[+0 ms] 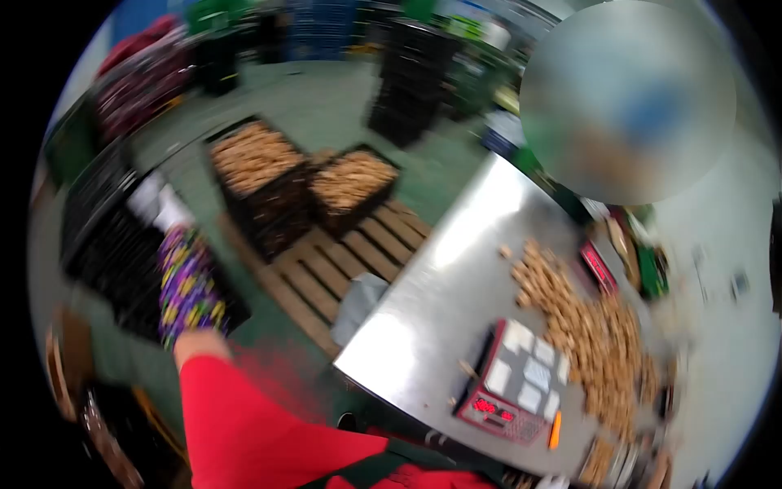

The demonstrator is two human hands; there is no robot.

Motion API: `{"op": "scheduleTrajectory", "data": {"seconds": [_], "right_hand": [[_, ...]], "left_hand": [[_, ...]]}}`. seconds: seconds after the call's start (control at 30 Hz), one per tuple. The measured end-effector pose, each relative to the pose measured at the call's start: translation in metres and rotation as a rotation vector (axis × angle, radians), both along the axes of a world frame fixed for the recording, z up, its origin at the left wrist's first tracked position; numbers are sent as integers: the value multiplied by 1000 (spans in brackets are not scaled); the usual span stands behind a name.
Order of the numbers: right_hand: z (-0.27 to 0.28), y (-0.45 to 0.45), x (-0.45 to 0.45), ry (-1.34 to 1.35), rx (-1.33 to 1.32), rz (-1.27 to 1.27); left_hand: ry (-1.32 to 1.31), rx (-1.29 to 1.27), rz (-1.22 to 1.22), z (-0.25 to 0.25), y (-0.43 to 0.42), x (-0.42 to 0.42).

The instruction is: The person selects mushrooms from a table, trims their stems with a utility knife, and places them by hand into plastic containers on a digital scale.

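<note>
My left hand (160, 204), in a white glove below a purple-and-yellow patterned sleeve cover, reaches out to the left. It is at the upper part of stacked black plastic crates (122, 261) and appears to touch them. Blur hides how its fingers lie. At the bottom edge, a small white patch (552, 482) may be part of my right glove; no fingers show there. Near it on the steel table (407, 342) stands a red-and-grey digital scale (513, 383) with lit red digits. An orange-handled tool (555, 430) lies beside the scale.
Small tan elongated pieces (599, 342) are heaped along the table's right side, near a second red display (599, 267). Black crates filled with similar pieces (257, 159) stand on a wooden pallet (326, 277). More dark crates (411, 81) are stacked behind.
</note>
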State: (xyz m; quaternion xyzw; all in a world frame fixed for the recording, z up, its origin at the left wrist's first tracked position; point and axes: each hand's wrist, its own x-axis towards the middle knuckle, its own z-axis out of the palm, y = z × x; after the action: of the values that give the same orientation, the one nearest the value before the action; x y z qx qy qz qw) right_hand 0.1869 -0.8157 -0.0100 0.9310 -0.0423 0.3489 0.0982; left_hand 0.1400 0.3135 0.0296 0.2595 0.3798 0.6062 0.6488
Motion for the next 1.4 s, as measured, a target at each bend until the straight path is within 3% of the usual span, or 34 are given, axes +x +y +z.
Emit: {"op": "scheduleTrajectory", "data": {"seconds": [0.03,0.07,0.1,0.17,0.2,0.27,0.33,0.43,0.53,0.7,0.77,0.83,0.9,0.97,1.0,1.1,1.17,1.23,1.37,1.4], "right_hand": [[-39,-32,5,167,339,-111],[-28,-8,-3,158,338,-182],[-22,4,-6,215,399,-211],[-30,7,-5,189,444,-229],[-31,8,-6,192,457,-242],[-28,15,-6,212,478,-276],[-32,10,-4,210,464,-276],[-37,2,-2,176,466,-230],[-51,-11,0,182,548,-194],[-59,-5,15,298,520,-16],[-59,5,27,384,468,102],[-58,16,46,433,397,224],[-64,21,65,459,376,342],[-66,23,80,540,345,446],[-68,22,85,611,337,505],[-88,1,93,699,214,639],[-100,-14,99,720,189,700],[-118,-25,99,709,181,689],[-129,-32,102,656,155,719],[-136,-36,104,645,156,739]], "left_hand": [[41,-73,-9,3,-29,15],[84,96,66,-58,-3,32],[81,194,29,-54,-60,61],[316,375,-604,-103,-113,105],[295,227,-646,-62,-215,138],[359,374,-761,-54,-347,181],[490,555,-955,-81,-426,212],[456,427,-1116,-76,-519,244],[588,659,-1022,-106,-556,276],[908,804,-807,-95,-579,290],[1014,1066,-486,-102,-581,295],[1001,1121,-483,-98,-584,299],[931,1094,-803,-71,-590,295],[1234,1357,-779,-102,-601,299],[1255,1374,-820,-116,-598,303],[1281,1320,-880,-108,-591,325],[1001,925,-653,-70,-577,344],[902,946,-377,-35,-571,339],[1225,881,-320,-51,-640,205],[1334,907,-302,-76,-655,164]]}}
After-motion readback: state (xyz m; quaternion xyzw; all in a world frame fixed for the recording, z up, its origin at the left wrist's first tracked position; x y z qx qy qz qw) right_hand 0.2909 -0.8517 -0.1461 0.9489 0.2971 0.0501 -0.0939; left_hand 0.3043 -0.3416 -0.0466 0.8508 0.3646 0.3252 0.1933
